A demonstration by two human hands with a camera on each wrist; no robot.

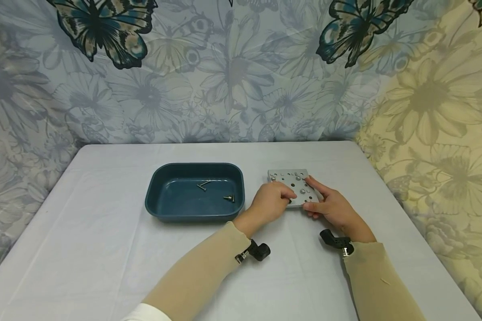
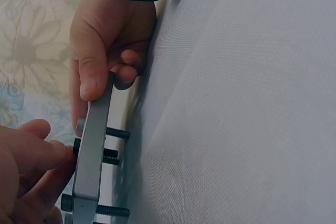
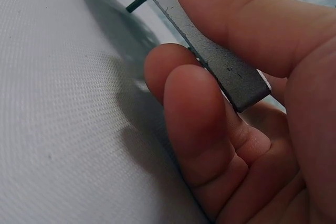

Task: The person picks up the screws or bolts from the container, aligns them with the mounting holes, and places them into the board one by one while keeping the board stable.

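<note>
My right hand grips the right edge of a silver metal plate full of holes, thumb on top and fingers curled beneath, as the right wrist view shows. The plate is held off the white cloth, several screws standing through it with their shafts poking out below. My left hand is at the plate's near left part. In the left wrist view its thumb and a finger pinch the dark head of a screw seated in the plate. Other screw heads, such as a socket-head screw, sit nearby.
Left of the plate stands a dark blue tray with a few loose screws inside. Both share a table covered in white cloth. Behind it hangs a butterfly-and-flower patterned curtain. A dark camera is strapped to the left wrist.
</note>
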